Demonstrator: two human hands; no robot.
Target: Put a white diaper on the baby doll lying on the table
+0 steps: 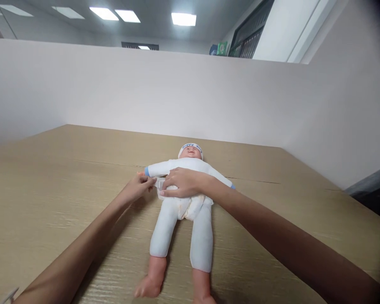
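Observation:
A baby doll (pixel 191 164) lies on its back on the wooden table, its head at the far end and its bare feet toward me. It wears a white outfit with blue cuffs and a white cap with lettering. Around its hips is a white diaper (pixel 193 206). My left hand (pixel 142 185) is closed in a pinch on the diaper's side tab, at the doll's hip on the left. My right hand (pixel 185 182) lies across the doll's belly over the diaper's front, fingers reaching toward that tab. It covers much of the diaper's waist.
The wooden table (pixel 66 190) has a thin seam running across it beyond the doll. A pale partition wall (pixel 164 93) rises along its far edge, and another wall stands on the right. Something dark (pixel 375 192) is beyond the table's right edge.

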